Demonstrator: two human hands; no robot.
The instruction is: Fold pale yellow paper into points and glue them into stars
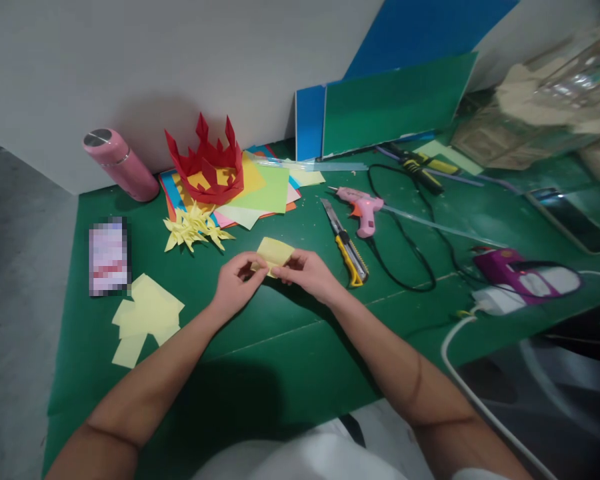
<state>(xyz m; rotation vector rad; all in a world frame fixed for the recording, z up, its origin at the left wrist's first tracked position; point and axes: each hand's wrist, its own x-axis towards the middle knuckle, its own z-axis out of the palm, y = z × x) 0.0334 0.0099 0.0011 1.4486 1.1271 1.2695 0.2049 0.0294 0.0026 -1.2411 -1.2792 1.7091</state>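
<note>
Both hands meet over the green table (pixel 280 347) on a small folded yellow paper (pixel 275 252). My left hand (pixel 236 283) pinches its left edge with thumb and fingertips. My right hand (pixel 307 272) pinches its lower right edge. The paper is held just above the table. A pile of folded yellow paper pieces (pixel 195 227) lies behind the hands, and several flat yellow paper squares (pixel 145 317) lie to the left.
A red paper crown (pixel 207 167) sits on a stack of coloured paper (pixel 265 190). A pink bottle (pixel 120 163) lies at the wall. A yellow utility knife (pixel 347 247), a pink glue gun (pixel 363 208), black cable, pliers (pixel 423 167) and a phone (pixel 109 257) are around.
</note>
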